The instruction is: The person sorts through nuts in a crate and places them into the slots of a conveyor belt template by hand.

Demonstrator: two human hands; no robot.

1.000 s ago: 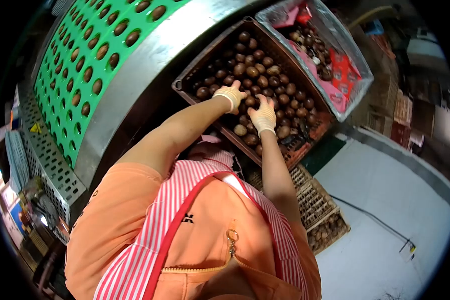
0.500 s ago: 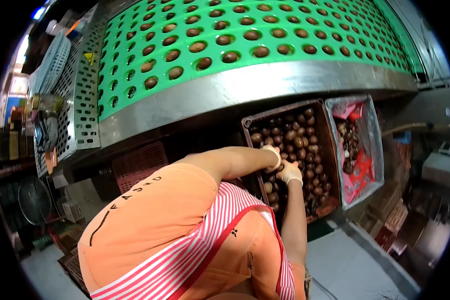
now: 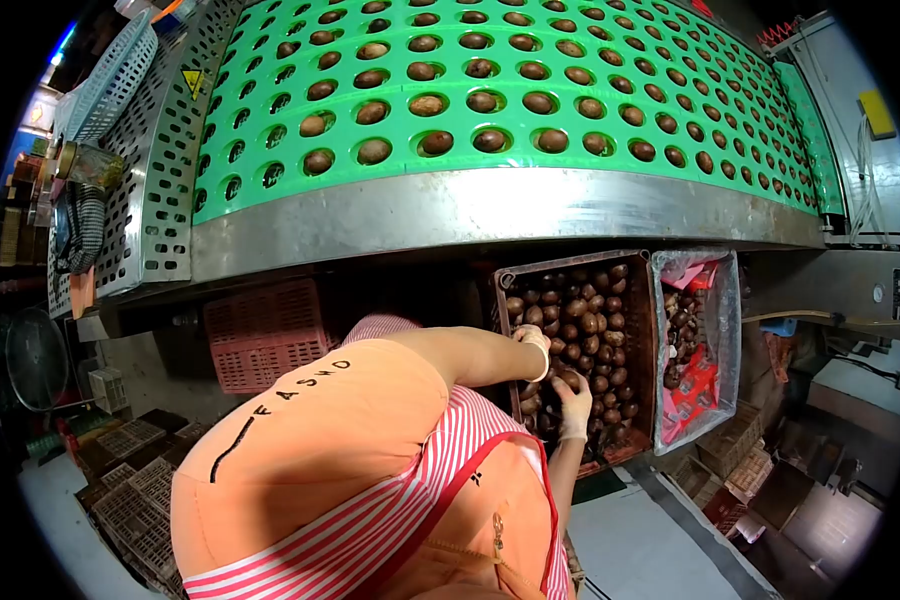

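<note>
A dark plastic crate (image 3: 647, 345) holds many glossy brown egg-shaped items (image 3: 588, 323); whether they are eggs or fruit I cannot tell. My left hand (image 3: 532, 348) reaches in over the crate's near left side, its fingers curled down among the items. What it holds, if anything, is hidden. Lower and to the right, my right hand (image 3: 574, 405) bends its fingers around a brown egg-shaped item at the pile's surface. Both hands wear pale coverings reaching the wrists. Above the crate runs a green belt (image 3: 400, 131) with rows of holes, most of them filled with similar items.
A metal rail (image 3: 390, 222) borders the belt. Right of the crate stands a plastic-lined bin (image 3: 727, 350) with red wrappers and brown pieces. A red perforated crate (image 3: 265, 335) sits under the rail at left. Stacked crates (image 3: 142, 510) stand on the floor at lower left.
The camera view has shifted, so belt and crate appear lower. My hands, close together before, are farther apart; the right has moved down the pile and the left sits nearer the crate's left wall.
</note>
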